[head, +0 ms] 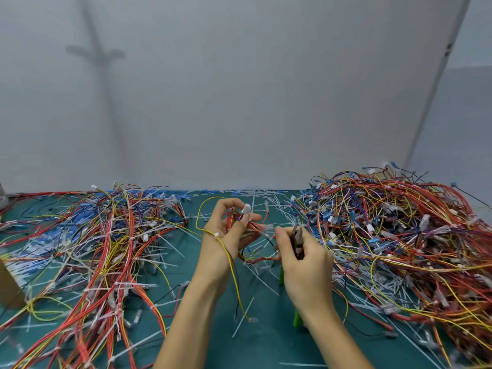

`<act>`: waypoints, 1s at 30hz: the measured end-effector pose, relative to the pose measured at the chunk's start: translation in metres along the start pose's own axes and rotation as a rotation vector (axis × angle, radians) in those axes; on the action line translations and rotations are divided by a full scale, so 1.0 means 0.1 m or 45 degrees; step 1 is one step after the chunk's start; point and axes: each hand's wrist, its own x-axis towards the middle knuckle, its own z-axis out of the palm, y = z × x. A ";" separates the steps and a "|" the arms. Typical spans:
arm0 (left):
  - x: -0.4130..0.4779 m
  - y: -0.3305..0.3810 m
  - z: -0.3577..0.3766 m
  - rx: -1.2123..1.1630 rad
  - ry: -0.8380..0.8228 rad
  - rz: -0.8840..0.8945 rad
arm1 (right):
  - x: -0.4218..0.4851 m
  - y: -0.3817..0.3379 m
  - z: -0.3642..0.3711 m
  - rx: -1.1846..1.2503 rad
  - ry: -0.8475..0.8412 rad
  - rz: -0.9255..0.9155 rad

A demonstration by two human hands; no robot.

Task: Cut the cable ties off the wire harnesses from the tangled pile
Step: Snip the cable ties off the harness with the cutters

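Two bare hands work above a green bench (266, 342). The left hand (226, 241) pinches a small wire harness (241, 222) of red and yellow wires, its white connector (246, 209) at the fingertips and a yellow wire (198, 211) looping over the wrist. The right hand (303, 262), just beside it, curls around green-handled cutters (296, 237) with the nose pointing up at the harness. Tangled harness piles lie to the left (106, 235) and right (399, 235); loose white cable ties (255, 201) are scattered between. A brown cardboard piece (8, 283) sits at the left edge
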 end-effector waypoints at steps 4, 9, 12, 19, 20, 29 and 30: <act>0.04 0.04 0.04 -0.013 0.138 -0.036 | -0.06 0.08 0.05 0.015 0.032 0.081; 0.06 0.09 -0.02 -0.295 0.171 -0.207 | -0.07 0.14 0.02 0.057 -0.237 0.406; 0.06 0.09 -0.02 -0.321 0.204 -0.170 | -0.05 0.12 -0.02 -0.162 -0.552 0.413; 0.05 0.06 -0.04 -0.116 0.223 -0.069 | -0.07 0.06 0.04 -0.334 -0.646 0.244; 0.05 0.07 -0.04 -0.101 0.219 -0.061 | -0.07 0.05 0.04 -0.317 -0.578 0.242; 0.03 0.05 -0.01 0.202 0.157 0.050 | 0.09 -0.08 -0.23 -0.397 -0.217 -0.143; 0.03 0.04 -0.01 0.275 0.163 0.079 | 0.09 -0.09 -0.23 -0.501 -0.225 -0.207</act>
